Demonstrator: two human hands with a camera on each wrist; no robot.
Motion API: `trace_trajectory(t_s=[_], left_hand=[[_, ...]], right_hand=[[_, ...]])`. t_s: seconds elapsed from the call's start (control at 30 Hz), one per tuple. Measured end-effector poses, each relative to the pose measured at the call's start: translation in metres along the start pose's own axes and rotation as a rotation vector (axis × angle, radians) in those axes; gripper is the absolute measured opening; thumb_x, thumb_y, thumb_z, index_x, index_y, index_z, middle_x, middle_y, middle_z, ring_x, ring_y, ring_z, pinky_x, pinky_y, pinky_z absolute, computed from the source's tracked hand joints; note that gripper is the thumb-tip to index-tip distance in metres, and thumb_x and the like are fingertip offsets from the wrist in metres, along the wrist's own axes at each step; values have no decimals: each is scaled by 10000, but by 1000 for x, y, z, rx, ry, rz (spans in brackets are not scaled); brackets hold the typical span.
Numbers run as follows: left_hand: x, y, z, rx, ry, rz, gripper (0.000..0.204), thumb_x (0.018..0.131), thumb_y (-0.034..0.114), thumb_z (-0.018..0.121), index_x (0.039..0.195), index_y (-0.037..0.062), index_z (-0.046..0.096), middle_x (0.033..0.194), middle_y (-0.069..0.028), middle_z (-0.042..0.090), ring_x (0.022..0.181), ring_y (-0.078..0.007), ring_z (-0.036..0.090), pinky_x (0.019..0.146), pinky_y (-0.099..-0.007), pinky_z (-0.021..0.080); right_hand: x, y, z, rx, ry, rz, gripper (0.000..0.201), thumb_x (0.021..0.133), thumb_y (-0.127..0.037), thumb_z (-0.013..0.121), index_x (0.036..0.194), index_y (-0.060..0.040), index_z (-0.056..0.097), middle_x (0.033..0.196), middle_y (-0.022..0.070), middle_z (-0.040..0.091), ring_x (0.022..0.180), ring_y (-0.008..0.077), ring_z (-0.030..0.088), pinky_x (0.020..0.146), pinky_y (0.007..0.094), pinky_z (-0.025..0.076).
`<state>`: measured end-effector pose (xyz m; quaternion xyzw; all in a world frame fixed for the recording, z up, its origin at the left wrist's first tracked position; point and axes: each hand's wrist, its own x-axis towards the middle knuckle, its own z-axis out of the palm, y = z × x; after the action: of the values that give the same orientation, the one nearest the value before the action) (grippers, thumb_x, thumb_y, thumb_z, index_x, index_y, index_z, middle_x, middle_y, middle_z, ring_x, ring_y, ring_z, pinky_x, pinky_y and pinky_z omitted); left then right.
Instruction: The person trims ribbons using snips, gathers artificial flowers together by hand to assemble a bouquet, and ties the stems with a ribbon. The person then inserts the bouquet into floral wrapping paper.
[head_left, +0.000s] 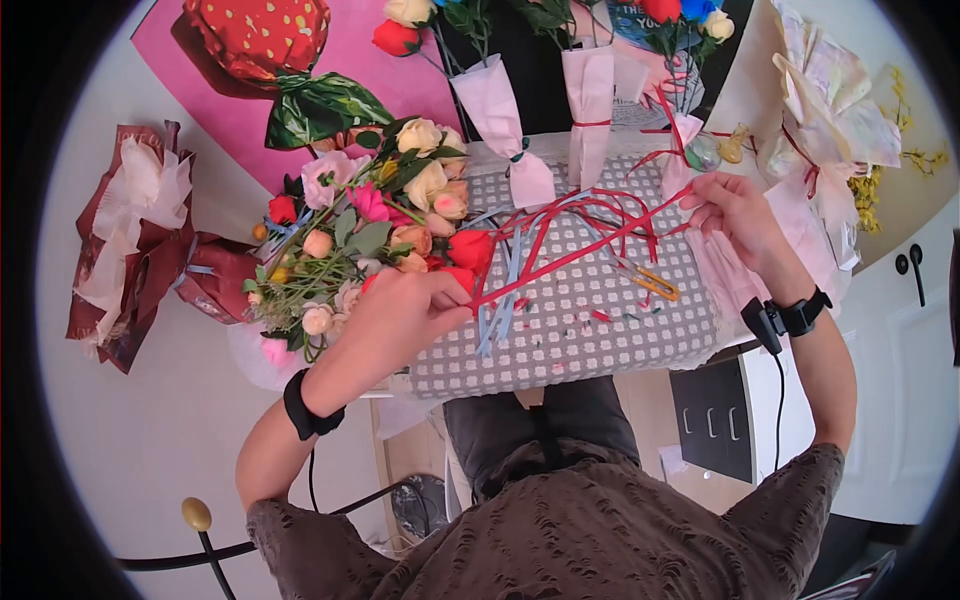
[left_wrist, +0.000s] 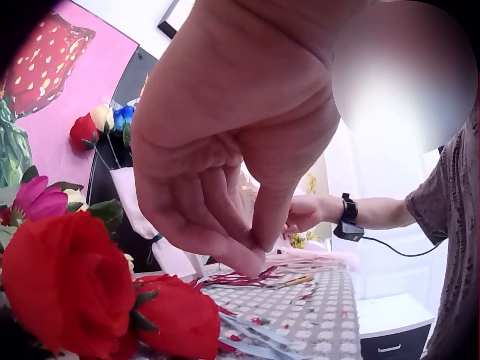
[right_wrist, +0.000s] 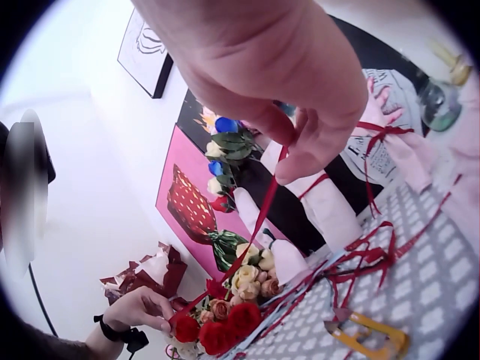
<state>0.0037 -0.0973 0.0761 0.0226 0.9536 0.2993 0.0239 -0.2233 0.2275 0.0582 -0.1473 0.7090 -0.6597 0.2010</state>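
Left hand: the left hand [head_left: 410, 315] is over the near left part of the checked cloth, landmark for all below; thumb and fingertips drawn together, pinching one end of the red ribbon.
Right hand: the right hand [head_left: 735, 215] is at the cloth's far right edge, thumb and finger closed on the ribbon's other stretch.
Cloth: grey-and-white checked cloth [head_left: 560, 352], in front of the person.
Flower pile: mixed artificial flowers [head_left: 372, 203], off the cloth's left side, just beside the left hand.
Maroon wrapping: maroon-wrapped bundle [head_left: 120, 250], well left of the cloth.
Pale bouquet: pale-wrapped bouquet [head_left: 835, 110], beyond the cloth's right end.
Slim bouquets: three pink-wrapped, along the cloth's far edge, the middle one [head_left: 590, 110] tied in red.
Ribbon: red ribbon [head_left: 583, 250], straight between the hands, above the cloth; long axis slants from near left to far right. It lies rightward and away from the left hand, leftward and nearer the body from the right. Both hands on it, neither nearer.
Snips: yellow-handled snips [head_left: 655, 284], on the cloth, right of its middle.
Scraps: red clippings [head_left: 600, 316], near the cloth's middle.
Unclear: left-hand grip point hidden by fingers; loose ribbons overlap, ends untraceable.
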Motion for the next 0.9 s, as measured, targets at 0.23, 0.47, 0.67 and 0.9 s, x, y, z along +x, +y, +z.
trace_trajectory(t_s=[0.23,0.47,0.67,0.9], left_hand=[[15,-7,19,456,240,53,137,812,145,678,841,28,613,731,-132,660,623,-258,648,570,-352,499],[-10,23,26,234,27,6,201,798,182,678,859,38,553,738,-123,616,686,-318,624,608,-421,498],[-19,29,73,193,28,174,389,763,220,723,1055,11,573,1076,-165,594,1039,-332,554,878,-408,452],[-12,25,89,229,54,143,503,788,259,703,1199,23,533,1158,-178,585,1094,-358,538,940,-417,428]], right_hand=[[-15,15,-12,-599,40,238,210,874,-122,540,969,49,620,822,108,679,596,148,614,540,272,487],[-67,9,-7,-1124,49,-242,168,774,-51,616,917,35,601,774,144,629,687,295,621,659,376,497],[-91,25,-24,-1412,155,-249,344,764,-110,669,1050,35,543,1115,217,549,1062,343,524,845,389,461],[-90,58,-70,-1442,344,59,362,777,-66,611,1082,94,498,786,264,625,693,453,598,655,470,507]])
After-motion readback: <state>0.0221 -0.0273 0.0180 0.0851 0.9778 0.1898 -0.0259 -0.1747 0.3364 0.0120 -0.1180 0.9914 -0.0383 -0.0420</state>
